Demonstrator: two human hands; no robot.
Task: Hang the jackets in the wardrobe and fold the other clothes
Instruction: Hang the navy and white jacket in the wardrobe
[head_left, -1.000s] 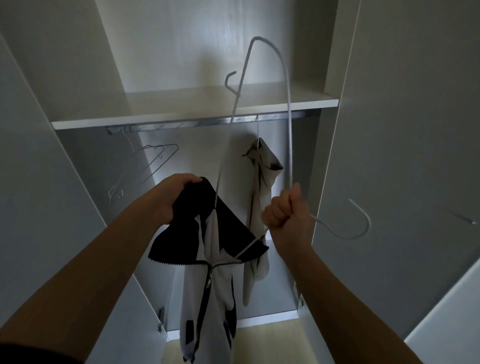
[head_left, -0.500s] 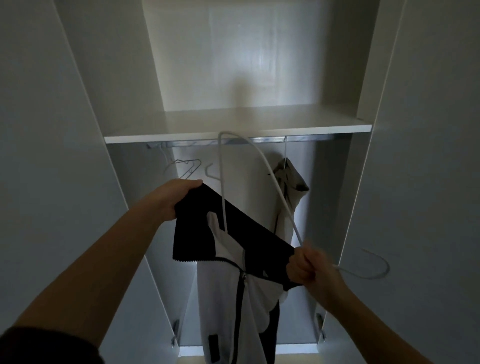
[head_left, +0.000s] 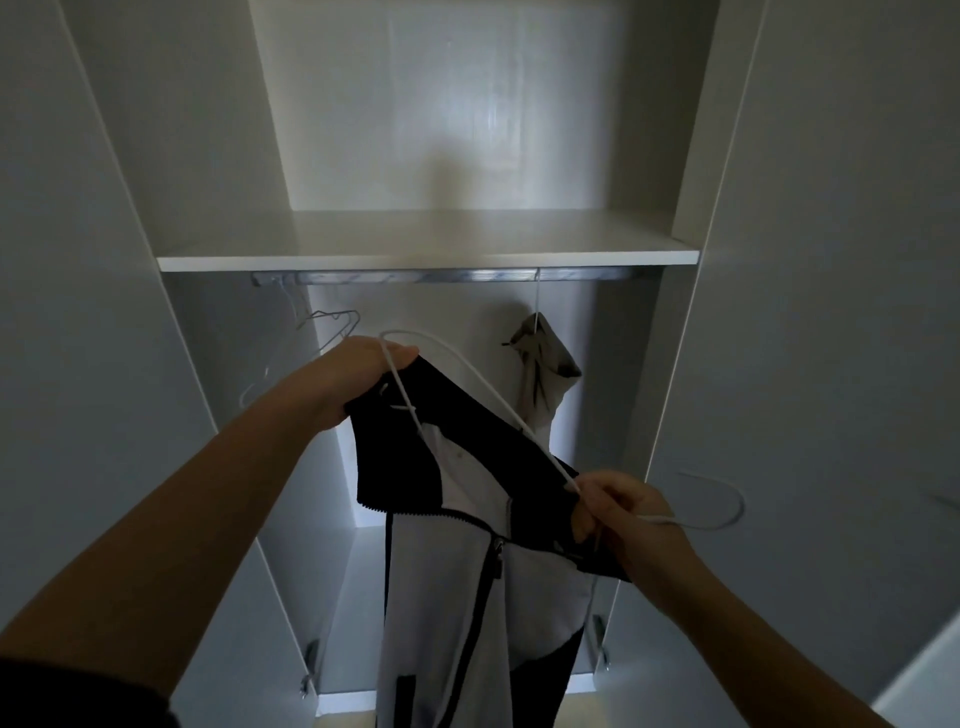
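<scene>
Holding jacket (head_left: 467, 582) top in left grip (head_left: 353, 382); right grip (head_left: 626, 519) pinches hanger (head_left: 488, 391).

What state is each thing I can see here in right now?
Left hand: grips the black-and-white jacket by its collar.
Right hand: pinches the white hanger.
Black-and-white jacket: held up, not yet hung.
White hanger: tilted, off the rail.
Beige jacket: hanging on the rail.
Wire hangers: bare, on the rail.
Wardrobe doors: open.

Dark fabric sleeve (head_left: 72, 693) at left upper arm (exact shade lost in dim light). Both forearms bare down to left hand (head_left: 358, 376) and right hand (head_left: 631, 522); right arm bare to frame edge.
</scene>
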